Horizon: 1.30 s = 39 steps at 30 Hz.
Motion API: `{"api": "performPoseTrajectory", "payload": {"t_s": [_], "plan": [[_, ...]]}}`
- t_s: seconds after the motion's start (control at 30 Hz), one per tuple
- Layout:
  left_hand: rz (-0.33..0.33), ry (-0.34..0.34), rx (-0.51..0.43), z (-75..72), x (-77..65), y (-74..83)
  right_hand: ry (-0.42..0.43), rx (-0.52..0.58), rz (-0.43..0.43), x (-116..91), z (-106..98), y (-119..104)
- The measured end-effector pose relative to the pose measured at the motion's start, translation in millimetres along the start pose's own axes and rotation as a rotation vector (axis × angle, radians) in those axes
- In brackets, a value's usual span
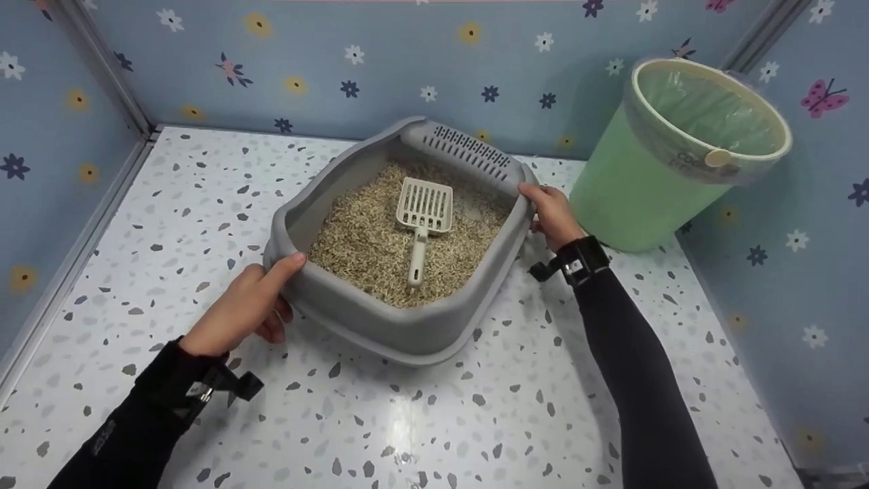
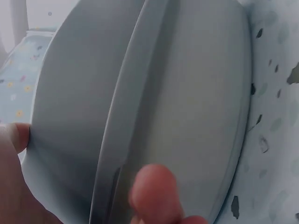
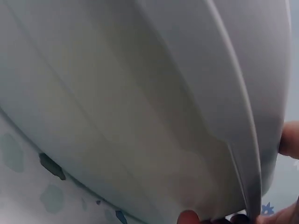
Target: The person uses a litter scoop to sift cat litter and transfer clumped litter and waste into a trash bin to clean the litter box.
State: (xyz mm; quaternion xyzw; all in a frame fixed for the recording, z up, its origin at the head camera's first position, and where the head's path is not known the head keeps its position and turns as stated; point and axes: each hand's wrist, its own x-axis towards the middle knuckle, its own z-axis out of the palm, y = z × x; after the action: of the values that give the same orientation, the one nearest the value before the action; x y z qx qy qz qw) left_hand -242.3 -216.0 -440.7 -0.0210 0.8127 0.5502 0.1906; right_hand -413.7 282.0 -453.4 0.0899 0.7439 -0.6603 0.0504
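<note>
A grey litter box (image 1: 380, 329), turned at an angle on the floor, holds a layer of tan litter pellets (image 1: 360, 238). Lying on the pellets is a pale slotted litter scoop (image 1: 419, 255), its handle towards me. My left hand (image 1: 241, 305) grips the box's near-left corner, thumb on the rim and fingers below it outside. At the far-right corner, my right hand (image 1: 553, 214) holds the rim with its thumb on top; its other fingers are partly hidden. Both wrist views show the box's outer wall (image 2: 191, 102) close up, with fingertips (image 3: 188, 217) under the rim in the right one.
A green bin (image 1: 624, 176) with a clear liner stands at the back right, close to my right hand. Flower-patterned wall panels (image 1: 407, 68) enclose the white speckled floor (image 1: 305, 421) at the back and both sides.
</note>
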Motion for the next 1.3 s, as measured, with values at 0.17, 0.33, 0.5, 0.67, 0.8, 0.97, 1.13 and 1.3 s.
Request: {"api": "performPoseTrajectory", "payload": {"t_s": [0.17, 0.33, 0.5, 0.67, 0.8, 0.97, 1.13, 1.3], "plan": [[0.014, 0.042, -0.075, -18.1, 31.4, 0.1, 0.087, -0.034, -0.001, -25.6, 0.2, 5.0], [0.029, 0.131, -0.127, -36.9, 60.3, 1.8, 0.167, -0.091, -0.019, -53.2, 6.5, 10.7], [-0.014, 0.162, -0.169, -30.2, 48.0, -0.5, 0.057, -0.058, -0.007, -44.6, -0.4, 11.3], [-0.057, 0.01, -0.234, 13.0, -5.6, -1.8, -0.088, 0.101, 0.021, -9.1, -25.7, 5.1], [-0.037, 0.004, -0.284, 60.7, -41.2, 4.2, -0.184, 0.114, 0.009, 15.9, -40.3, 3.3], [-0.022, 0.142, -0.294, 106.2, -52.1, 15.7, -0.26, 0.086, -0.002, 30.1, -43.8, 4.2], [-0.071, 0.207, -0.284, 112.1, -51.1, 18.5, -0.293, 0.069, -0.003, 30.2, -44.8, 5.1], [-0.097, 0.147, -0.412, 99.5, -50.9, 19.8, -0.353, 0.045, 0.019, 22.9, -53.4, 3.4]]}}
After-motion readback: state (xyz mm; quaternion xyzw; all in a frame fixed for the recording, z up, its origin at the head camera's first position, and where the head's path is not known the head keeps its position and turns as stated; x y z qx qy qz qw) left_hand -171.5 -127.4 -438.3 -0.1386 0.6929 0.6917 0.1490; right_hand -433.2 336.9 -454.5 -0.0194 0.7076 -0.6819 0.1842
